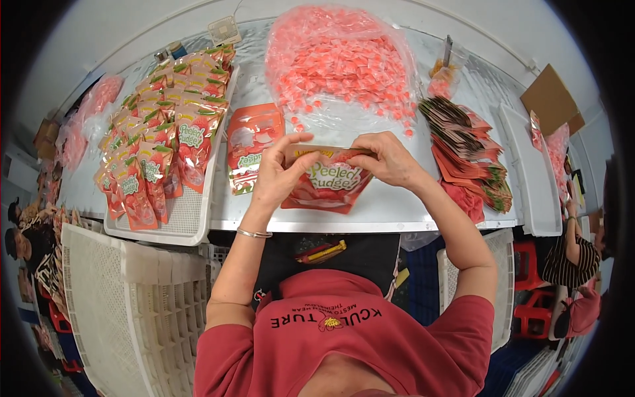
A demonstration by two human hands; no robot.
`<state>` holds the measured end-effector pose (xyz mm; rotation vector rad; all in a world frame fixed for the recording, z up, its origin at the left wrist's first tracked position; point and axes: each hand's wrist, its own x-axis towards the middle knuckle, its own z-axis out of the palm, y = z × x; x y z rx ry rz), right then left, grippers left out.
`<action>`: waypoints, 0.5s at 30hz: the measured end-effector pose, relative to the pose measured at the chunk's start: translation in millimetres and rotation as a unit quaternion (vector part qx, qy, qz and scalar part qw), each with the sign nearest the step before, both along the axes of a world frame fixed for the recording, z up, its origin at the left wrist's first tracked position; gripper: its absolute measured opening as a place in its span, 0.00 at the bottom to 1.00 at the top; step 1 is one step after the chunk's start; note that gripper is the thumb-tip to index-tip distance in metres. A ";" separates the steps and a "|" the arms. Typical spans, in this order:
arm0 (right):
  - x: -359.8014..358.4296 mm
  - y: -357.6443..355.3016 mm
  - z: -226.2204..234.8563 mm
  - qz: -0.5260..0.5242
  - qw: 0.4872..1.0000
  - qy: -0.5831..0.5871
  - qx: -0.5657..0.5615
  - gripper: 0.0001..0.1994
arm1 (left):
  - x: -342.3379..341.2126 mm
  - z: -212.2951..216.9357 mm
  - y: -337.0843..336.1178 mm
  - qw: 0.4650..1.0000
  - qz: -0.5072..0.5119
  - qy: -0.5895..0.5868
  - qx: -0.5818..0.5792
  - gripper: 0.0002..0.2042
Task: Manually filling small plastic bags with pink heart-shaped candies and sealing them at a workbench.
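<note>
A red printed candy pouch [327, 188] is held up over the near edge of the table between my two hands. My left hand [278, 169] pinches its upper left corner, thumb on the front. At the upper right corner, my right hand [390, 159] grips the pouch with thumb and fingers. Just left of my left hand, another red pouch [245, 142] lies flat on the table. Beyond my hands spreads a big clear plastic bag [337, 63] with many small pink-wrapped candies, some loose at its near side.
To the left, a white tray [192, 228] bears rows of filled pouches [152, 132]. Stacked flat pouches [466, 149] lie at the right, above a red cloth [463, 202]. A white tray [539, 178] stands beyond them. Stacked crates [132, 298] are below left; co-workers sit at both sides.
</note>
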<state>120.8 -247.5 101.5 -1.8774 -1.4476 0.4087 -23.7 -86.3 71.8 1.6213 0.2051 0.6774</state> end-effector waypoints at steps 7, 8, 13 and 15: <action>-8.7 12.8 4.8 0.036 0.996 -0.079 0.037 0.07 | -17.3 -25.4 13.3 0.997 0.028 0.061 0.037 0.07; -12.0 17.1 2.4 0.042 0.994 -0.082 0.051 0.07 | -19.5 -22.4 11.9 0.997 -0.002 0.072 0.008 0.07; -38.3 28.8 14.5 0.004 0.993 -0.114 0.004 0.07 | -30.8 -19.3 14.6 0.998 -0.013 -0.059 -0.014 0.08; -42.5 41.0 13.8 0.007 0.995 -0.104 0.005 0.07 | -43.0 -17.9 19.3 0.997 0.049 -0.009 -0.058 0.09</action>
